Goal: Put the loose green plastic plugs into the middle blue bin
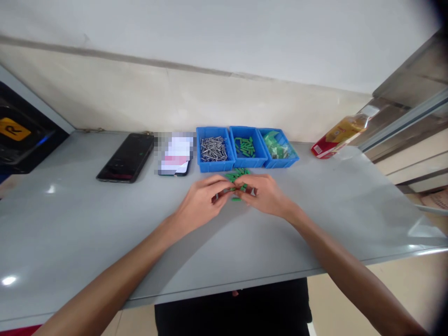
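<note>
My left hand [205, 198] and my right hand [264, 193] meet above the table with their fingertips pinched together. A small green plastic wall plug [231, 189] shows at the left fingertips. Another bit of green [244, 186] is visible by the right fingers, which close around the same spot; its exact hold is partly hidden. Loose green wall plugs [238, 173] lie just behind my hands, and a single plug [236, 199] rests in front of them.
Three blue bins stand behind my hands: a bin of metal screws [216, 166], a bin of green plugs [249, 163] and a bin with a green plastic bag [282, 163]. A dark phone [126, 157] and a lit phone [176, 156] lie left. A bottle [341, 134] stands right.
</note>
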Motion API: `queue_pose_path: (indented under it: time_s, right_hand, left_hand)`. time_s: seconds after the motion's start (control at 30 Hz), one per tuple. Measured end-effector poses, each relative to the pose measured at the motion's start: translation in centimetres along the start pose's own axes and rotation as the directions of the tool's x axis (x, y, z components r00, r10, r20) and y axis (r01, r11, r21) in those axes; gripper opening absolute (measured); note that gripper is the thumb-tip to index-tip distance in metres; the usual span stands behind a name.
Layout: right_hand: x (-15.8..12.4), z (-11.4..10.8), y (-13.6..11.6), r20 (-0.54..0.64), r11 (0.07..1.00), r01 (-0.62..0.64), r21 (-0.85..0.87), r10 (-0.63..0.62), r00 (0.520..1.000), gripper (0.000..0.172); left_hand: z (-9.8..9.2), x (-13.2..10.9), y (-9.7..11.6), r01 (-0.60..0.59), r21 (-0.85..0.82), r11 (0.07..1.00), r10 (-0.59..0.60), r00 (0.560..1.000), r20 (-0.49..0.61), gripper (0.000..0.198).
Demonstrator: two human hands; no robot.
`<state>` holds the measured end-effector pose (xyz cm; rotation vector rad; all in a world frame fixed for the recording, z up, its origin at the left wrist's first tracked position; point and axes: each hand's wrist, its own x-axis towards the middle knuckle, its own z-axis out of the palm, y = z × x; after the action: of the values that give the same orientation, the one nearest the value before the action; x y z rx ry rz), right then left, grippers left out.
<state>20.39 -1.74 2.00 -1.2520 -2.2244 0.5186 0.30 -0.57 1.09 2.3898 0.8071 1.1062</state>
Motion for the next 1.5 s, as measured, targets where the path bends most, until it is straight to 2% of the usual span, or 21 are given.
queue_pose_path:
  time_s: [0.3, 0.47, 0.6, 0.67, 0.7, 0.73, 0.77, 0.8, 0.83, 0.87, 0.9, 0.93, 0.97, 1.0, 1.03, 1.07, 1.1, 1.13, 1.27, 1.37, 1.5]
  right_hand:
    - [0.0, -0.1, -0.5, -0.2, 0.986, 0.161, 0.038, -0.151, 0.968, 0.007]
    - [-0.1, 0.1, -1.2, -0.198, 0.979, 0.203, -0.014, -0.201, 0.959, 0.012]
    - [0.0, -1.1, -0.9, -0.185, 0.991, 0.129, -0.019, -0.131, 0.974, 0.008]
    - [0.0, -2.5, -0.5, -0.087, 0.998, 0.054, 0.014, -0.052, 0.995, 0.004]
    - [-0.1, -3.2, -0.4, 0.043, 0.998, 0.019, 0.052, -0.021, 0.999, 0.003]
    - [-0.2, -3.9, -0.3, 0.201, 0.994, -0.025, 0.105, 0.004, 0.98, 0.003]
    - [-0.3, -4.6, -0.2, 0.35, 0.982, -0.092, 0.166, 0.028, 0.936, 0.005]
    - [-0.3, -5.0, -0.2, 0.466, 0.964, -0.154, 0.216, 0.037, 0.884, 0.006]
    - [-0.3, -5.2, -0.3, 0.519, 0.943, -0.205, 0.262, 0.041, 0.854, 0.008]
    - [-0.1, -5.3, -0.3, 0.497, 0.923, -0.233, 0.307, 0.053, 0.866, 0.011]
    - [0.1, -5.1, -0.3, 0.395, 0.91, -0.234, 0.343, 0.086, 0.915, 0.015]
    - [0.3, -4.8, -0.3, 0.219, 0.908, -0.216, 0.36, 0.142, 0.965, 0.019]
    - [0.6, -4.4, -0.2, 0.0, 0.916, -0.191, 0.353, 0.205, 0.979, 0.025]
    - [0.9, -4.0, -0.1, -0.214, 0.93, -0.186, 0.316, 0.261, 0.941, 0.03]
    - [1.1, -3.6, 0.1, -0.341, 0.942, -0.206, 0.265, 0.292, 0.894, 0.037]
    - [1.2, -3.3, 0.3, -0.403, 0.947, -0.232, 0.222, 0.305, 0.863, 0.041]
    - [1.3, -3.1, 0.5, -0.413, 0.95, -0.257, 0.177, 0.308, 0.857, 0.042]
    - [1.2, -2.9, 0.6, -0.38, 0.954, -0.266, 0.136, 0.298, 0.875, 0.039]
    - [0.6, -2.0, 0.5, -0.092, 0.99, -0.141, 0.029, 0.143, 0.985, 0.02]
    - [0.3, -1.0, -0.1, 0.008, 1.0, 0.008, 0.012, -0.008, 1.0, 0.016]
    - [0.3, 0.1, -0.4, -0.036, 0.992, 0.128, -0.014, -0.129, 0.991, 0.014]
  left_hand:
    - [-0.3, 0.4, 0.1, 0.105, 0.069, 0.992, -0.105, 0.994, -0.014, 0.012]
    - [-0.4, 0.3, 0.2, 0.163, 0.099, 0.982, -0.167, 0.985, 0.036, 0.013]
    - [0.0, 0.0, -0.1, 0.165, 0.164, 0.973, -0.182, 0.978, 0.097, 0.014]
    - [0.2, -0.2, -0.2, 0.11, 0.203, 0.973, -0.14, 0.98, 0.144, 0.017]
    - [0.4, -0.3, -0.3, 0.081, 0.227, 0.971, -0.122, 0.978, 0.171, 0.017]
    - [0.5, -0.4, -0.3, 0.06, 0.252, 0.966, -0.112, 0.974, 0.197, 0.017]
    - [0.6, -0.5, -0.3, 0.048, 0.274, 0.961, -0.111, 0.969, 0.22, 0.016]
    - [0.7, -0.5, -0.2, 0.047, 0.29, 0.956, -0.121, 0.963, 0.241, 0.015]
    - [0.7, -0.5, -0.2, 0.052, 0.299, 0.953, -0.134, 0.956, 0.26, 0.015]
    - [0.7, -0.5, -0.1, 0.061, 0.302, 0.951, -0.147, 0.951, 0.272, 0.015]
    - [0.6, -0.5, -0.1, 0.072, 0.301, 0.951, -0.159, 0.947, 0.278, 0.014]
    - [0.6, -0.4, 0.0, 0.083, 0.297, 0.951, -0.169, 0.946, 0.278, 0.014]
    - [0.5, -0.4, 0.0, 0.096, 0.289, 0.952, -0.179, 0.944, 0.276, 0.014]
    - [0.4, -0.3, 0.0, 0.116, 0.277, 0.954, -0.193, 0.944, 0.269, 0.014]
    - [0.3, -0.3, -0.1, 0.145, 0.26, 0.955, -0.214, 0.941, 0.261, 0.013]
    - [0.2, -0.2, -0.1, 0.181, 0.237, 0.954, -0.24, 0.937, 0.253, 0.013]
    - [0.1, -0.2, -0.2, 0.222, 0.209, 0.952, -0.271, 0.931, 0.246, 0.013]
    - [0.0, -0.1, -0.2, 0.264, 0.174, 0.949, -0.3, 0.923, 0.241, 0.013]
    - [-0.3, 0.1, -0.3, 0.363, -0.005, 0.932, -0.355, 0.914, 0.198, 0.015]
    - [-0.3, 0.2, -0.1, 0.322, -0.06, 0.945, -0.316, 0.945, 0.086, 0.013]
    - [-0.2, 0.2, 0.3, 0.167, -0.07, 0.984, -0.17, 0.984, -0.049, 0.011]
